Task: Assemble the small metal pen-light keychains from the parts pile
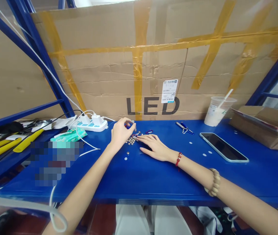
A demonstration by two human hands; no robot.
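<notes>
Your left hand (121,134) is curled over the far left edge of the loose pile of small, round, shiny metal pieces (131,141), thumb and fingers bent toward each other; something small and pale seems to sit at the tips, but you cannot tell from here whether they are closed on it. Your right hand (155,147) lies low and palm down, fingers stretched out and thumb apart, the fingertips at the pile's right edge. The pile lies between your hands, toward the far side of the smooth blue surface (134,182). Pieces this small would probably skid on it, so use the right fingertips as a light fence and part one piece from the others before pinching it. Take it by its rim with thumb and forefinger, pressing gently, since a hard squeeze could flick it away. Mind the small red-and-blue clip (149,132) just beyond your right fingers, which a sweep could catch. One round metal piece (128,153) lies apart on the near side, with a flat white disc (125,159) nearer still; lift your wrists over both rather than dragging across them.
</notes>
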